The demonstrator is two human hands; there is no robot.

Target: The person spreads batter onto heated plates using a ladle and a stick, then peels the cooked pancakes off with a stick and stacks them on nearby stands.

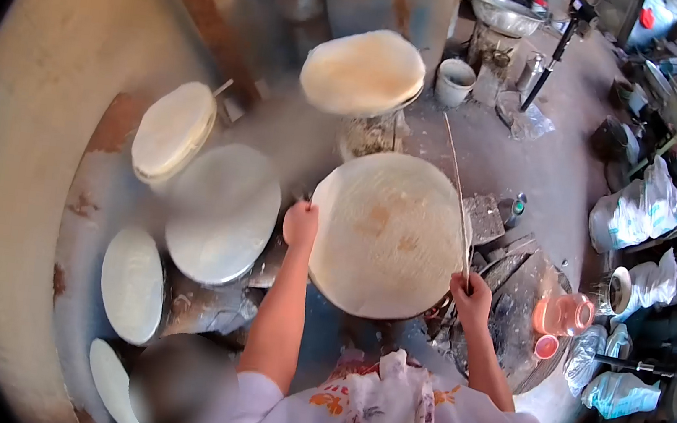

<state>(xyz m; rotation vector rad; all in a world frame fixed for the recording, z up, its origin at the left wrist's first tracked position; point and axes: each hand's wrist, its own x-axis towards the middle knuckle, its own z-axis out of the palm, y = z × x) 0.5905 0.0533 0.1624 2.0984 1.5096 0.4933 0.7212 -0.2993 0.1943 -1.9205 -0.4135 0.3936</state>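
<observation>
A large round, thin flatbread [389, 243] with browned patches lies in front of me on a round cooking surface, mostly hidden under it. My left hand [300, 225] is closed at the flatbread's left edge and seems to pinch it; the fingertips are partly hidden. My right hand [471, 300] is closed around the lower end of a long thin stick [455, 167]. The stick runs up along the flatbread's right edge and past its far side. Left of my left hand is a pale round disc [224, 214], partly blurred.
Stacked flatbreads [364, 73] rest on a stand ahead, with another stack [172, 132] at left. More pale discs [132, 285] stand lower left. At right are an orange jar [567, 314], firewood [519, 255], a green bottle [518, 204] and plastic bags [643, 207]. A bucket [455, 82] stands farther back.
</observation>
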